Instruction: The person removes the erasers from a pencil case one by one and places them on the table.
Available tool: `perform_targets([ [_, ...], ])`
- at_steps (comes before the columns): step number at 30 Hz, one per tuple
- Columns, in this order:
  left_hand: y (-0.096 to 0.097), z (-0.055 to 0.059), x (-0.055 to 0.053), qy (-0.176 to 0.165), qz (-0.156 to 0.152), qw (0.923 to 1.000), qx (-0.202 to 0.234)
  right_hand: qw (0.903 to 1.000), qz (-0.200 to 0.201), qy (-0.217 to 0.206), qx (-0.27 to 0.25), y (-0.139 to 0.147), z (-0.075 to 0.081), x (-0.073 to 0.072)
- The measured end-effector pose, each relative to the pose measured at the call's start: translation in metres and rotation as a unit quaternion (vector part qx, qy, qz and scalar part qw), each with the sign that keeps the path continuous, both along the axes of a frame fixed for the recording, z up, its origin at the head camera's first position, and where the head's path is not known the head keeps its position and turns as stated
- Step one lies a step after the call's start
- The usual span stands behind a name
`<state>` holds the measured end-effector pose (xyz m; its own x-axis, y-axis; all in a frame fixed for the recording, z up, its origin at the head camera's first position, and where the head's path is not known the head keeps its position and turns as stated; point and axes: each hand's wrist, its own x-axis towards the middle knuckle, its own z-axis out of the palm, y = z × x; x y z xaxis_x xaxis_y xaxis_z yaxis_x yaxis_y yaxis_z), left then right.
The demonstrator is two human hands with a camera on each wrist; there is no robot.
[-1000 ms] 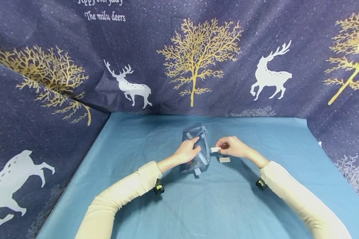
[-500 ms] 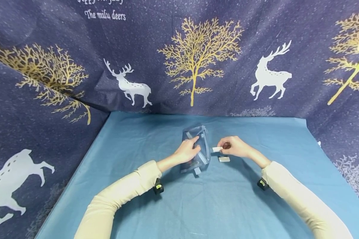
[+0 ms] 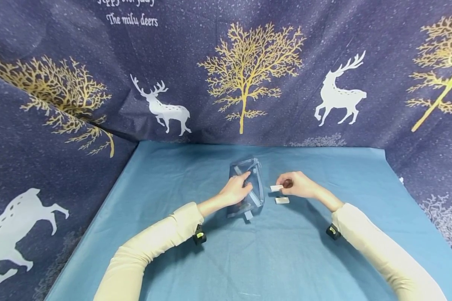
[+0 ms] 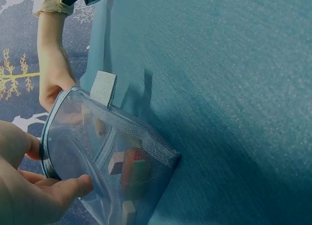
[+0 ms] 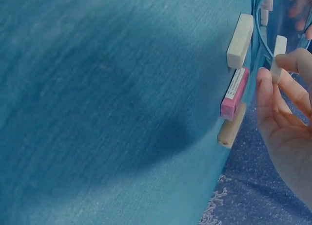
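A blue see-through mesh zip pouch (image 3: 254,188) lies on the cloth, its mouth facing right. My left hand (image 3: 235,191) grips it near the zipped rim, index finger and thumb over the mesh. Several small blocks, one red and green (image 4: 138,164), show through the mesh in the left wrist view. Right of the mouth, my right hand (image 3: 296,184) pinches a small white block, apparently an eraser (image 5: 278,54), between thumb and fingers, apart from the pouch. Close by on the cloth lie a white eraser (image 5: 240,42), a pink labelled one (image 5: 235,93) and a tan block (image 5: 231,126).
Blue cloth (image 3: 226,259) covers the table. Behind and to the left hangs a dark blue curtain (image 3: 211,62) with deer and trees. A grey fabric tab (image 4: 103,87) sticks out from the pouch's near end.
My right hand has drifted slightly to the right, away from the pouch mouth, with the white eraser still pinched. My left hand and the pouch have stayed put.
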<state>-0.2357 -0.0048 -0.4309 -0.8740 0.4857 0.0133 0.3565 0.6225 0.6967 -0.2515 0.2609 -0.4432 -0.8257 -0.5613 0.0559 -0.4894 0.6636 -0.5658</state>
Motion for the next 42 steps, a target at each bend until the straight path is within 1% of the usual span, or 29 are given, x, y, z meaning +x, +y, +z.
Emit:
perform_targets([
  [7, 0.0, -0.001, 0.0, 0.005, 0.002, 1.0, -0.003, 1.0, -0.001, -0.002, 0.001, 0.004, -0.001, 0.001],
  [15, 0.0, -0.001, 0.0, 0.008, 0.005, 0.9999, -0.005, 0.9999, 0.002, 0.014, -0.002, 0.01, -0.005, 0.001],
  [21, 0.001, -0.001, 0.001, 0.012, 0.005, 0.9999, -0.005, 0.9999, -0.007, 0.003, 0.007, 0.014, -0.006, 0.001],
  [31, 0.001, -0.002, 0.002, 0.012, 0.007, 0.9999, -0.005, 0.9997, -0.005, 0.006, 0.021, 0.018, -0.005, 0.004],
  [36, 0.0, -0.001, 0.002, 0.016, 0.009, 0.9998, -0.01, 0.9997, -0.006, 0.004, 0.023, 0.02, -0.005, 0.005],
  [42, 0.0, 0.0, 0.001, 0.013, 0.007, 0.9999, -0.005, 0.9995, -0.008, 0.0, 0.029, 0.024, -0.006, 0.006],
])
